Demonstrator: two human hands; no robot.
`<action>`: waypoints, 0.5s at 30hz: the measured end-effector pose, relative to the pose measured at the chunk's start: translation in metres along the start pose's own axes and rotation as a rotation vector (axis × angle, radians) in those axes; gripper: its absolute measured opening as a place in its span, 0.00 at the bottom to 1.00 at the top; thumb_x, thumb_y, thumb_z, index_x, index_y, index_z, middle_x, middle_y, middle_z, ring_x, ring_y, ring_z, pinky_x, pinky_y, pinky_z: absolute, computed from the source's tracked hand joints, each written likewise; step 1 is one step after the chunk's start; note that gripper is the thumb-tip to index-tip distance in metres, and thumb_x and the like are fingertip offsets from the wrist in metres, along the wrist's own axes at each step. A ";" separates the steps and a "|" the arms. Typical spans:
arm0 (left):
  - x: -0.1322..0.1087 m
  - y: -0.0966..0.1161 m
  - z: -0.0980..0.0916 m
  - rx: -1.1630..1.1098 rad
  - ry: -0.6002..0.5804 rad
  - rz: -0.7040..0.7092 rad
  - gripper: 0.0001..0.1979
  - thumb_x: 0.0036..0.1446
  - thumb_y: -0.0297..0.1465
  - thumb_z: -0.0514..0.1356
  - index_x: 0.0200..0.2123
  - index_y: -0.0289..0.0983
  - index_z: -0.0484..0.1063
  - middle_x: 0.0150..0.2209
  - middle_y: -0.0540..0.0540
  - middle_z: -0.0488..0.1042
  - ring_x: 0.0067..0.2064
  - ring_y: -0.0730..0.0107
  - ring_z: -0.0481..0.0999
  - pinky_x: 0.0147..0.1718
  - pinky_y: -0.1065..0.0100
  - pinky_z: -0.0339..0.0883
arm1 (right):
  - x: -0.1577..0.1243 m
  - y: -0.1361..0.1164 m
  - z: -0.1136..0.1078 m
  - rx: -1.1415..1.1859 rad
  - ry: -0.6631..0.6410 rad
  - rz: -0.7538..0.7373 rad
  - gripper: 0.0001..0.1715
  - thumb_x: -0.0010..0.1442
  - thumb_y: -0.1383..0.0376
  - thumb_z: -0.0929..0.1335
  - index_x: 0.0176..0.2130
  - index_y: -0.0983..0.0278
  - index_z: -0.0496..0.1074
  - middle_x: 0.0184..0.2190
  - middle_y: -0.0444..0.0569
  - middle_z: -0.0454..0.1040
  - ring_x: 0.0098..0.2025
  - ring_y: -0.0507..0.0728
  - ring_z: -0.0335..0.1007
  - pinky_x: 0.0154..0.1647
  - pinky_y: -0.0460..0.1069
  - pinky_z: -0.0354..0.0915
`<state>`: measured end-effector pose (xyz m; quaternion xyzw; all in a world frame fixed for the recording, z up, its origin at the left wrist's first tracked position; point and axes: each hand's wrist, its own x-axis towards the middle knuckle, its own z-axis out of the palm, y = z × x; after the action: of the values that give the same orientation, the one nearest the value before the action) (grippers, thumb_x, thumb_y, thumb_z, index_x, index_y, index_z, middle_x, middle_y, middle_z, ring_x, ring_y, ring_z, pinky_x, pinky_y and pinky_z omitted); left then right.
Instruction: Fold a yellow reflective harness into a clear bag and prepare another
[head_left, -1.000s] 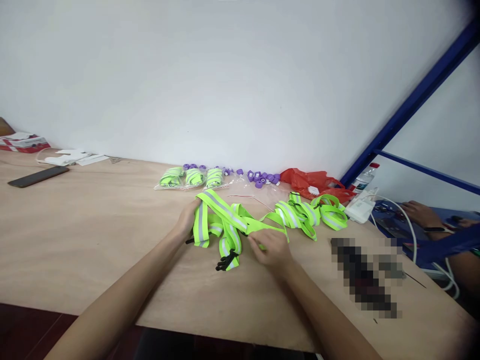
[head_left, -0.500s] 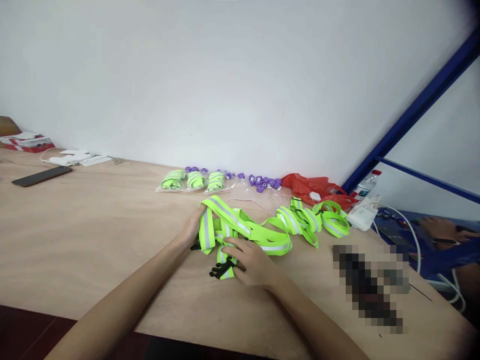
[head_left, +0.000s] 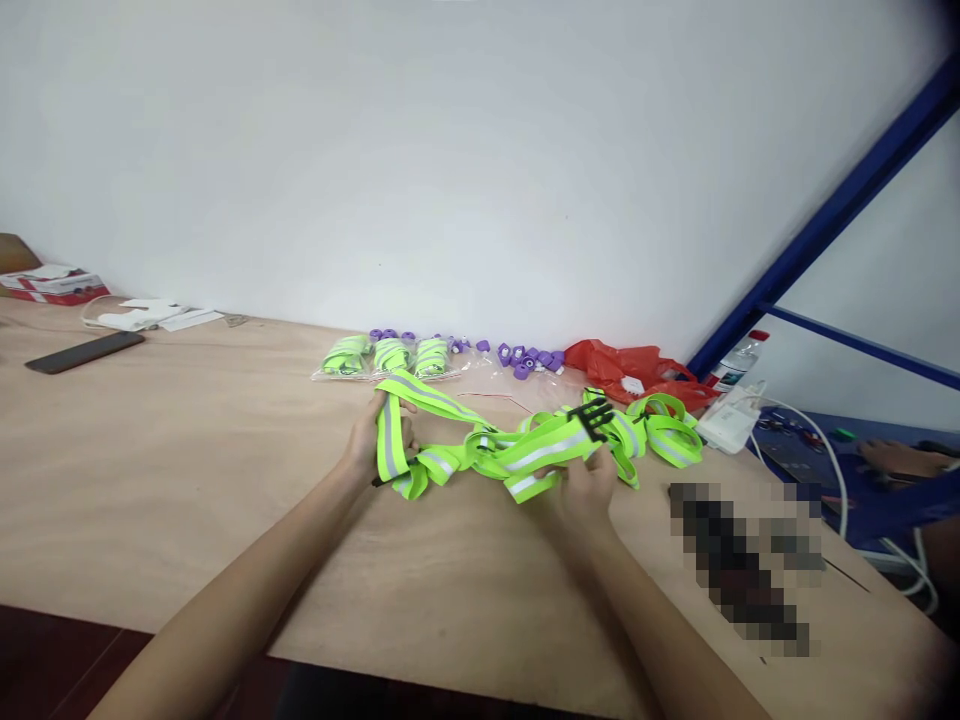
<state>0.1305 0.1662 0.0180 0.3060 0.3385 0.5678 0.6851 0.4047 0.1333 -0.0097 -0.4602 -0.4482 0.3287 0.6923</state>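
The pale wooden surface (head_left: 187, 480) bore a dark slab (head_left: 85, 353), white papers (head_left: 146, 314) and a red-and-white box (head_left: 56, 288) at left; near the back, three bagged strap bundles (head_left: 391, 355), purple pieces (head_left: 523, 358) and a red plastic bag (head_left: 619, 362); at right, loose yellow-green straps (head_left: 673, 446) and a white adapter (head_left: 724, 424).

My head camera's looking forward and down, close over the table (head_left: 187, 440), left hand (head_left: 365, 440) and right hand (head_left: 591, 492) below centre, wall (head_left: 450, 170) beyond!
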 end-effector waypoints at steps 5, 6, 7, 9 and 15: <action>0.000 0.018 -0.002 -0.106 0.050 0.133 0.26 0.70 0.43 0.45 0.24 0.37 0.69 0.10 0.54 0.54 0.13 0.75 0.54 0.18 0.72 0.60 | 0.030 -0.019 -0.017 0.177 0.330 -0.054 0.18 0.50 0.54 0.73 0.32 0.60 0.63 0.16 0.35 0.68 0.11 0.51 0.60 0.11 0.46 0.60; 0.000 0.021 -0.003 -0.137 0.066 0.160 0.26 0.70 0.42 0.45 0.23 0.37 0.69 0.11 0.53 0.56 0.14 0.75 0.55 0.19 0.72 0.61 | 0.036 -0.023 -0.021 0.206 0.374 -0.059 0.18 0.49 0.55 0.73 0.32 0.60 0.63 0.16 0.35 0.68 0.11 0.51 0.61 0.11 0.46 0.61; 0.001 0.023 -0.004 -0.172 0.084 0.185 0.26 0.70 0.41 0.45 0.23 0.37 0.69 0.13 0.52 0.59 0.15 0.74 0.58 0.20 0.72 0.62 | 0.042 -0.026 -0.026 0.235 0.425 -0.066 0.17 0.48 0.55 0.72 0.32 0.60 0.64 0.17 0.35 0.69 0.11 0.51 0.62 0.11 0.46 0.62; 0.003 0.026 -0.006 -0.254 0.114 0.219 0.25 0.69 0.41 0.45 0.24 0.36 0.68 0.18 0.49 0.64 0.18 0.73 0.63 0.23 0.70 0.65 | 0.053 -0.033 -0.035 0.277 0.521 -0.081 0.14 0.49 0.57 0.70 0.33 0.60 0.64 0.19 0.37 0.71 0.13 0.51 0.64 0.13 0.46 0.64; 0.008 0.031 -0.013 -0.343 0.113 0.224 0.23 0.68 0.45 0.47 0.28 0.37 0.68 0.25 0.48 0.69 0.24 0.70 0.70 0.27 0.68 0.69 | 0.068 -0.045 -0.059 0.262 0.618 -0.260 0.17 0.54 0.61 0.68 0.44 0.55 0.62 0.34 0.42 0.78 0.29 0.58 0.81 0.30 0.54 0.78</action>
<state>0.1035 0.1793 0.0347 0.1882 0.2389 0.7058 0.6398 0.4871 0.1563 0.0438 -0.3842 -0.2265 0.1379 0.8843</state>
